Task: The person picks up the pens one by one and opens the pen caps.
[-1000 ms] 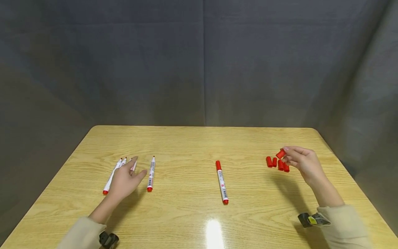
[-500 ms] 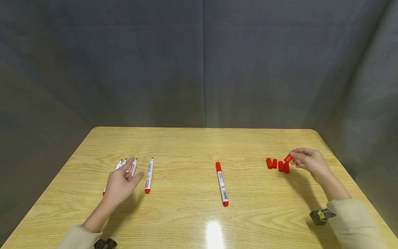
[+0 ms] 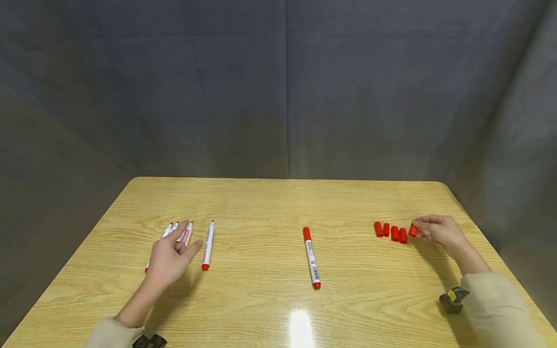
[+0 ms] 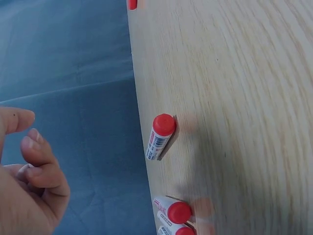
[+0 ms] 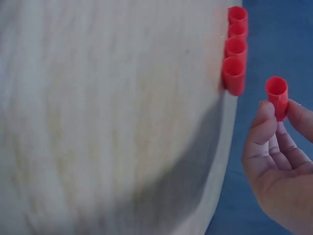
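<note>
My right hand [image 3: 441,233] pinches a red marker cap [image 3: 413,230] between thumb and fingertip, just right of several red caps [image 3: 394,233] lying in a row. In the right wrist view the pinched cap [image 5: 278,95] shows its hollow end. My left hand [image 3: 167,258] hovers with relaxed fingers over several uncapped white markers [image 3: 187,234], partly hiding them, and holds nothing. One more uncapped marker [image 3: 208,245] lies just right of its thumb. In the left wrist view that hand [image 4: 34,181] stands apart from the markers [image 4: 161,134].
A capped red marker [image 3: 311,258] lies alone near the middle of the wooden table [image 3: 261,208]. A dark grey curtain [image 3: 217,96] hangs behind and beside the table.
My right hand has carried the pinched cap rightward and down, from above the row to beside its right end. The left hand has shifted slightly left, uncovering more of one marker.
</note>
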Demonstrator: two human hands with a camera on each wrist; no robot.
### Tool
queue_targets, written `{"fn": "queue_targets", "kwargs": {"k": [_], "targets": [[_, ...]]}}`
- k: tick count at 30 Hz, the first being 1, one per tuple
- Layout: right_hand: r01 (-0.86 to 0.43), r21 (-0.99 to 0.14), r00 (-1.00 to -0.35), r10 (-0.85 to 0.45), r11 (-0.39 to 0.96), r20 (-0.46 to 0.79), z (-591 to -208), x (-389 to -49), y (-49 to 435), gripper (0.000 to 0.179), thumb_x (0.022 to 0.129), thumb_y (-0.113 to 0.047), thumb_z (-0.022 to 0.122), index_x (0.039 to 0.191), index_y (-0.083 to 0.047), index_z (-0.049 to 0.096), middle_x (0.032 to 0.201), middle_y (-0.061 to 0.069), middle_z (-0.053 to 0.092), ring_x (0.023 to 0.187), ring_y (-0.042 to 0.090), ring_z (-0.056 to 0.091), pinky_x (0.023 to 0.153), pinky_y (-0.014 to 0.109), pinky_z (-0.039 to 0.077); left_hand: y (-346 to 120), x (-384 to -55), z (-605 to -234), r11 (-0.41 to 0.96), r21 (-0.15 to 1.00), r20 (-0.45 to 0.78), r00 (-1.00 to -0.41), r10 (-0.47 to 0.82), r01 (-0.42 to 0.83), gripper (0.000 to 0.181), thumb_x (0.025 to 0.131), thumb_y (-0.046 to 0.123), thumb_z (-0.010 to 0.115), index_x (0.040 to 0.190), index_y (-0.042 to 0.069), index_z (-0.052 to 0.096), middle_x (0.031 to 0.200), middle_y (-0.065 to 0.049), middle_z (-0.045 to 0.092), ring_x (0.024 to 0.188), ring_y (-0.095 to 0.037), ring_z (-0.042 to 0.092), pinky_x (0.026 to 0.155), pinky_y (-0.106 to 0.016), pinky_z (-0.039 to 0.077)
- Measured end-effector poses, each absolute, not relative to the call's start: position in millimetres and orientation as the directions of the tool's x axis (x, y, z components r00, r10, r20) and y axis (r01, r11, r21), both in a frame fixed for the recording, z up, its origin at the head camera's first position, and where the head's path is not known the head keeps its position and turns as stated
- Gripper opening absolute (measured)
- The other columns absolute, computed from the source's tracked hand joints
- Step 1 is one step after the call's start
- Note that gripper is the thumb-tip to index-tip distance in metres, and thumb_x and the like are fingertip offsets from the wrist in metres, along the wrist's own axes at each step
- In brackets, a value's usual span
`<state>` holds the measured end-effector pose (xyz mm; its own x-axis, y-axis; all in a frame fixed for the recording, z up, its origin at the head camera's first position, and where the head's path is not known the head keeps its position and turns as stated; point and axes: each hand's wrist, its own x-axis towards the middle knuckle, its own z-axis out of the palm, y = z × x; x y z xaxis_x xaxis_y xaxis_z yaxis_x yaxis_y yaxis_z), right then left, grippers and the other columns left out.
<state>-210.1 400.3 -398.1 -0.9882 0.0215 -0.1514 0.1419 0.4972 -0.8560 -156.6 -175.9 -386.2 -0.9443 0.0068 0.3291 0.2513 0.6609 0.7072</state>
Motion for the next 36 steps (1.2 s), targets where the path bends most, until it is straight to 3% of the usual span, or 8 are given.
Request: {"fn": "queue_targets", "kwargs": {"k": [7,20,28,36], "targets": [[0.158,-0.841,-0.983,0.006,0.517,-0.181,-411,-217,404,0.041,0.091,-0.012,0.053,0.113,0.023,0.047,0.076,-0.003,0.061,0.065,0.007,0.057,0.060,0.025,0.051,-168,-156,-386,0.622,0.742,0.303,-0.953,0.023,0.251,0.056,0.082,0.012,0.065,0.129,-0.010,0.044,0.043,0.009,0.028,0.038,-0.001,0.020,0.037,-0.019,0.019],[0.179,-0.783,-0.969,-0.032,0.596,-0.246,-411,-225,403,0.033,0.088,-0.007,0.054,0.105,0.022,0.051,0.072,-0.001,0.058,0.062,0.010,0.055,0.058,0.024,0.050,-119,-160,-380,0.492,0.846,0.155,-0.979,0.136,0.202,0.068,0.083,0.015,0.065,0.139,-0.005,0.031,0.048,0.003,0.044,0.040,-0.005,0.033,0.042,-0.022,0.030],[0.154,-0.779,-0.979,-0.011,0.608,-0.202,-401,-221,404,0.043,0.091,-0.014,0.053,0.109,0.024,0.047,0.075,0.003,0.061,0.064,0.008,0.058,0.060,0.027,0.052,-85,-162,-384,0.453,0.872,0.131,-0.980,0.152,0.187,0.078,0.082,0.015,0.067,0.143,-0.002,0.022,0.053,0.000,0.052,0.041,-0.009,0.042,0.043,-0.024,0.034],[0.101,-0.779,-0.992,0.001,0.619,-0.127,-389,-215,395,0.050,0.092,-0.022,0.051,0.115,0.023,0.046,0.089,0.015,0.063,0.068,0.010,0.060,0.064,0.029,0.052,-54,-160,-398,0.488,0.855,0.088,-0.976,0.198,0.176,0.084,0.082,0.016,0.065,0.139,-0.014,0.011,0.053,0.003,0.053,0.041,-0.008,0.042,0.040,-0.023,0.036]]}}
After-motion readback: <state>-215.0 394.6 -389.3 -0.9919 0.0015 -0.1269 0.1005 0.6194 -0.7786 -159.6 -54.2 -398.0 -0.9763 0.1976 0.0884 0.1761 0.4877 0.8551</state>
